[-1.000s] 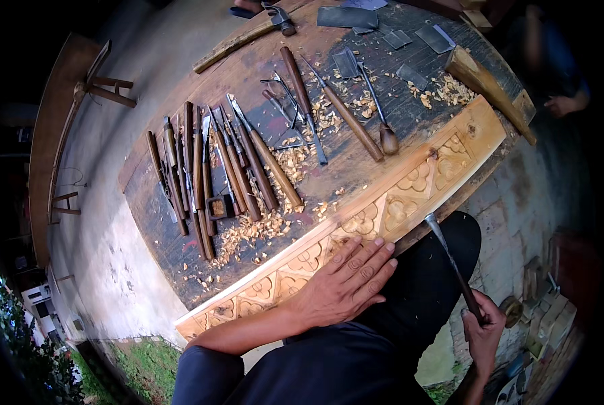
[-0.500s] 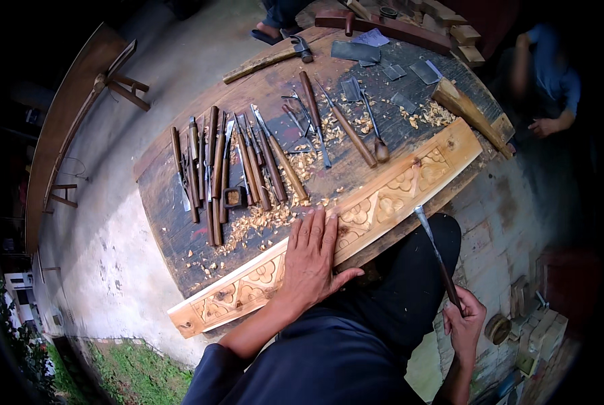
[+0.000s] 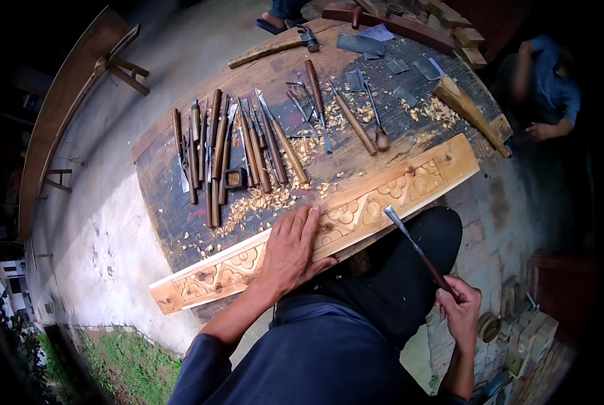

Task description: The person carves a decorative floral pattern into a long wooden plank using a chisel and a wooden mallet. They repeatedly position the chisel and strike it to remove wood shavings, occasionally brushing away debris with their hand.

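Your left hand (image 3: 288,251) lies flat with fingers extended across the carved board (image 3: 346,213), grasping nothing; your right hand (image 3: 461,307) is wrapped around the chisel's (image 3: 425,258) dark handle. That board rests along the near edge of the bench (image 3: 154,181), its long axis slanting from lower left to upper right. It is pale, smooth wood with knots, cut with petalled reliefs between triangles. Your chisel's grey metal blade points up-left at its near edge; contact is unclear.
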`<act>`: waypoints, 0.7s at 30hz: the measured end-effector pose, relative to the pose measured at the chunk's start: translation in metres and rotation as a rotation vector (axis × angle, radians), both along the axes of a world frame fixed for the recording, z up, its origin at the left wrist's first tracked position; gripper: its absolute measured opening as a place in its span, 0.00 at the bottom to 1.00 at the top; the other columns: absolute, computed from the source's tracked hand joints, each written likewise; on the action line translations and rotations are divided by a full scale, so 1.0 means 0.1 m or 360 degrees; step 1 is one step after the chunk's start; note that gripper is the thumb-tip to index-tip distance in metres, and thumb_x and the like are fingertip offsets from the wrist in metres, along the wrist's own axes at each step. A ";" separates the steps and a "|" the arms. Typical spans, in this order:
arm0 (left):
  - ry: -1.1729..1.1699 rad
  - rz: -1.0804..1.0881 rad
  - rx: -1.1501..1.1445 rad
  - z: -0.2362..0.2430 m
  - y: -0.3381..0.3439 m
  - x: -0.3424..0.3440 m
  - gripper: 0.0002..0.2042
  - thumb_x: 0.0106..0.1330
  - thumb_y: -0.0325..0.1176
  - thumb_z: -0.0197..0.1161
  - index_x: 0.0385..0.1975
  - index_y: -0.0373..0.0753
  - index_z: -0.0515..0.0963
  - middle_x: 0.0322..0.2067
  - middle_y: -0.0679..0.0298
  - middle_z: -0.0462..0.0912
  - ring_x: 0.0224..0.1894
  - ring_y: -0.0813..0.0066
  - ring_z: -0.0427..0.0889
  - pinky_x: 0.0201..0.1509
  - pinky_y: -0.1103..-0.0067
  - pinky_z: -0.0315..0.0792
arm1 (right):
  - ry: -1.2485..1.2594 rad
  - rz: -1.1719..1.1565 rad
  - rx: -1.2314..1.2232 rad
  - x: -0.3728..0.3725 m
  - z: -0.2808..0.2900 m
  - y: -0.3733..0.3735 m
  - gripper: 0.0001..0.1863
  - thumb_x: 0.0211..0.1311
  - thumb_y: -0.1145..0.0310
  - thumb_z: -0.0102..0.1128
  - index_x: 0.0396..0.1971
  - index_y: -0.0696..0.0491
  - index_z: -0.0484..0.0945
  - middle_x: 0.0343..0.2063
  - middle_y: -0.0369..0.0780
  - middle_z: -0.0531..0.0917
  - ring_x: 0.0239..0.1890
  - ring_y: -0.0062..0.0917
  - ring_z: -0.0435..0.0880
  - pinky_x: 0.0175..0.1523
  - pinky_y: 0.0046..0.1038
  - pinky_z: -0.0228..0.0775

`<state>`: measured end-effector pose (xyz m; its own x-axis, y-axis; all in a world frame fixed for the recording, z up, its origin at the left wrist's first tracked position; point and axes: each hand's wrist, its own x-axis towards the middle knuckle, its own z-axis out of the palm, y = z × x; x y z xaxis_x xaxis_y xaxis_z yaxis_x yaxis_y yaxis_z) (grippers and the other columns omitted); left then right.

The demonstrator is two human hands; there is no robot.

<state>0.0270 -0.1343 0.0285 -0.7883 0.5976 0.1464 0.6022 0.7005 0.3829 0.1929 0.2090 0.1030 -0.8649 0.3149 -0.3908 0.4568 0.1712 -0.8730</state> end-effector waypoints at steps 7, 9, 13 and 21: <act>0.0332 -0.0533 0.0531 0.12 0.77 0.11 0.36 0.67 0.51 0.73 0.68 0.33 0.72 0.68 0.47 0.76 0.68 0.50 0.77 0.74 0.56 0.71 | 0.0266 0.0594 0.0411 -0.75 0.00 0.22 0.18 0.54 0.82 0.73 0.47 0.62 0.88 0.24 0.41 0.86 0.23 0.21 0.83 0.32 0.23 0.73; 0.0414 -0.0688 0.0575 0.12 1.23 0.02 0.30 0.75 0.47 0.64 0.68 0.33 0.73 0.69 0.49 0.75 0.69 0.53 0.78 0.75 0.58 0.70 | 0.0324 0.0777 0.0455 -0.99 0.03 0.32 0.19 0.51 0.82 0.74 0.47 0.60 0.89 0.25 0.43 0.87 0.22 0.24 0.83 0.32 0.24 0.73; 0.0495 -0.0625 0.0605 -0.02 1.70 -0.28 0.27 0.68 0.40 0.64 0.65 0.33 0.76 0.52 0.57 0.82 0.42 0.71 0.81 0.41 0.76 0.74 | 0.0252 0.1154 0.0481 -1.45 0.08 0.70 0.22 0.47 0.82 0.76 0.46 0.57 0.90 0.26 0.45 0.88 0.23 0.31 0.86 0.32 0.26 0.74; 0.0363 -0.0297 0.0624 -0.13 1.82 -0.44 0.24 0.63 0.38 0.68 0.58 0.32 0.81 0.31 0.70 0.75 0.29 0.81 0.74 0.26 0.82 0.64 | 0.0069 0.1396 0.0249 -2.15 0.02 0.91 0.21 0.46 0.85 0.74 0.45 0.61 0.91 0.27 0.47 0.89 0.25 0.28 0.89 0.32 0.24 0.75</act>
